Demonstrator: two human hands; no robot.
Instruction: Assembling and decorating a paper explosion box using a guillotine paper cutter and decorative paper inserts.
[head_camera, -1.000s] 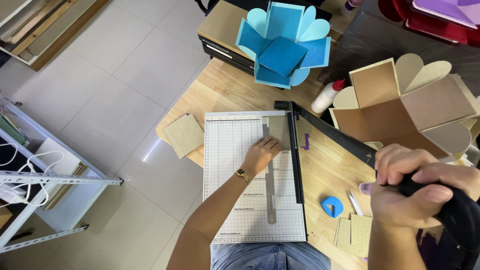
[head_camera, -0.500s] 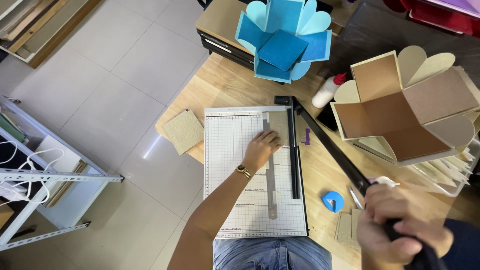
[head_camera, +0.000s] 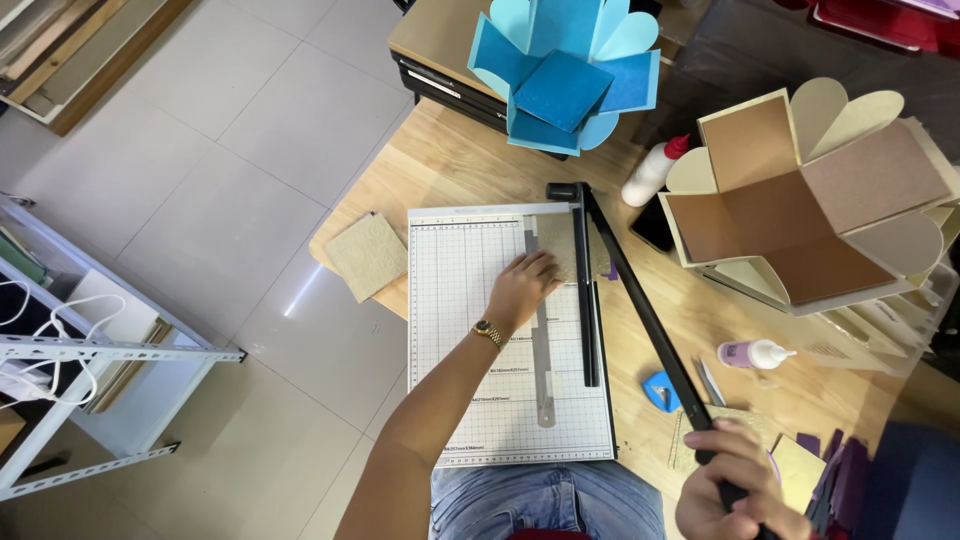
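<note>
left hand (head_camera: 522, 288) flat, pressing tan card sheet (head_camera: 560, 245) on paper cutter board (head_camera: 470, 330) against guide, keeping it square. right hand (head_camera: 735, 490) clenched on raised cutter arm (head_camera: 640, 310) handle, blade lifted clear of sheet.

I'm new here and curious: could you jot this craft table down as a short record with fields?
Left hand: pressing a tan card piece flat on the paper cutter
Right hand: gripping the raised black blade arm
Wrist: gold watch
Table: blue folded box, brown folded box, white glue bottle
Left of cutter: tan square at the table edge
</note>
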